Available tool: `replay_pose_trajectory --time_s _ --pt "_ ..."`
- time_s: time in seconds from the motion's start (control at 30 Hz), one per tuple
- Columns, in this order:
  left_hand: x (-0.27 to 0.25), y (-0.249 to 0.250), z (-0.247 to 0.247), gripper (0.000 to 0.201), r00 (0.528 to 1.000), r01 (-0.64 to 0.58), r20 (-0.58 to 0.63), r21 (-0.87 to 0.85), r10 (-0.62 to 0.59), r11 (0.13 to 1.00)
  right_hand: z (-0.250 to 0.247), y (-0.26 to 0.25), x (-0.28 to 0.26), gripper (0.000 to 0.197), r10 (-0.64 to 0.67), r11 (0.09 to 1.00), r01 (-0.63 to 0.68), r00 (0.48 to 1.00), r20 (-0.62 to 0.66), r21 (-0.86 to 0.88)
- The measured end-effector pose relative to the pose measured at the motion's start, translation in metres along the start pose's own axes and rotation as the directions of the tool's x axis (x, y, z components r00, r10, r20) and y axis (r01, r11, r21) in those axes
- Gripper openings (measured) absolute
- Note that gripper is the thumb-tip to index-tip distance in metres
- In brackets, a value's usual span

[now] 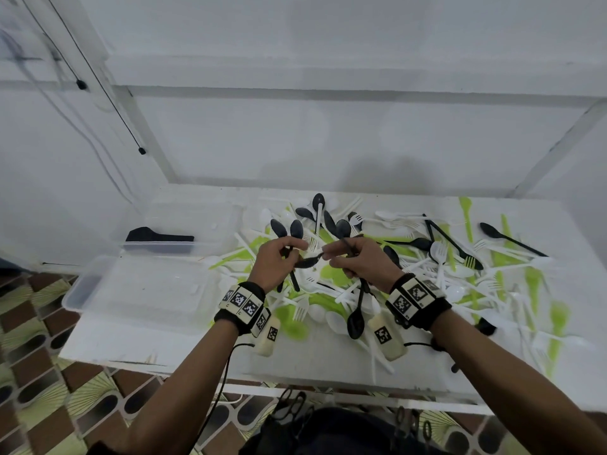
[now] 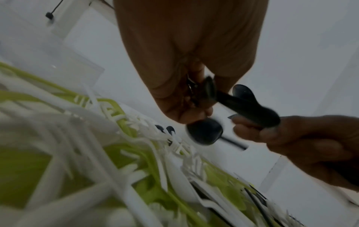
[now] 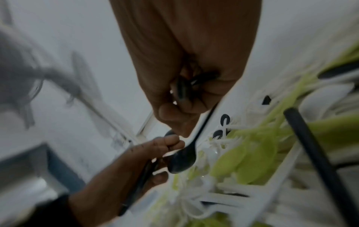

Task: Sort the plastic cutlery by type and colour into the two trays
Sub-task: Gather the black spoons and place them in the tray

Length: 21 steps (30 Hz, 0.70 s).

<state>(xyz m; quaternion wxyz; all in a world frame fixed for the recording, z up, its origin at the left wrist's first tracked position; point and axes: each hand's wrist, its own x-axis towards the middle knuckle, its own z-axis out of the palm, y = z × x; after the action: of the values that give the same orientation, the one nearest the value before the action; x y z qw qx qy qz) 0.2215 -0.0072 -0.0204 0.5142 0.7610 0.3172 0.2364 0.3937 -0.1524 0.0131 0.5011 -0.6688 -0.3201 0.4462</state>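
Both hands hover over a heap of white, green and black plastic cutlery (image 1: 331, 277). My left hand (image 1: 289, 254) grips two black spoons (image 1: 288, 228) by their handles, bowls pointing up; the left wrist view shows the hand (image 2: 186, 106) curled round them (image 2: 209, 92). My right hand (image 1: 335, 256) holds several black spoons, one bowl up (image 1: 343, 228) and one hanging down (image 1: 355, 321). Its fingertips also pinch another black spoon (image 1: 308, 261) lying crosswise between the two hands, against the left hand's fingers. In the right wrist view, my right hand (image 3: 180, 122) holds a spoon (image 3: 184, 159) beside the left hand (image 3: 147, 155).
Two clear plastic trays stand at the table's left. The far tray (image 1: 184, 249) holds dark cutlery (image 1: 157, 237); the near tray (image 1: 98, 303) shows nothing inside. Loose cutlery spreads right to the table's edge (image 1: 492, 290). A patterned floor lies below on the left.
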Motion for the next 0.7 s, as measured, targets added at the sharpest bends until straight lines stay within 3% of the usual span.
replay_pose_trajectory --time_s 0.13,0.23,0.37,0.47,0.6,0.7 --pt "-0.009 0.002 0.014 0.012 0.986 0.078 0.150 -0.005 -0.077 0.997 0.003 0.015 0.005 0.029 -0.045 0.950 0.036 0.999 -0.024 -0.309" --pt "-0.014 -0.003 0.025 0.009 0.995 0.021 0.090 0.111 -0.031 0.994 0.002 0.028 0.011 0.021 -0.195 0.803 0.133 0.980 -0.046 -0.581" --pt "-0.016 -0.004 0.024 0.032 0.998 0.029 -0.060 0.091 -0.023 0.995 -0.010 0.029 0.020 0.026 -0.301 0.597 0.180 0.954 -0.010 -0.782" --pt "-0.017 -0.003 0.019 0.031 0.987 0.049 -0.154 0.038 -0.042 0.998 -0.009 0.024 0.029 0.041 -0.297 0.442 0.291 0.940 0.168 -0.848" --pt "-0.020 -0.014 0.014 0.037 0.979 0.089 -0.180 -0.026 -0.092 0.996 -0.002 0.023 0.042 0.036 -0.220 0.299 0.389 0.917 0.333 -0.872" --pt "-0.025 -0.023 0.008 0.043 0.987 0.120 -0.093 -0.102 -0.130 0.987 -0.008 0.026 0.048 0.026 -0.255 0.307 0.394 0.911 0.324 -0.866"
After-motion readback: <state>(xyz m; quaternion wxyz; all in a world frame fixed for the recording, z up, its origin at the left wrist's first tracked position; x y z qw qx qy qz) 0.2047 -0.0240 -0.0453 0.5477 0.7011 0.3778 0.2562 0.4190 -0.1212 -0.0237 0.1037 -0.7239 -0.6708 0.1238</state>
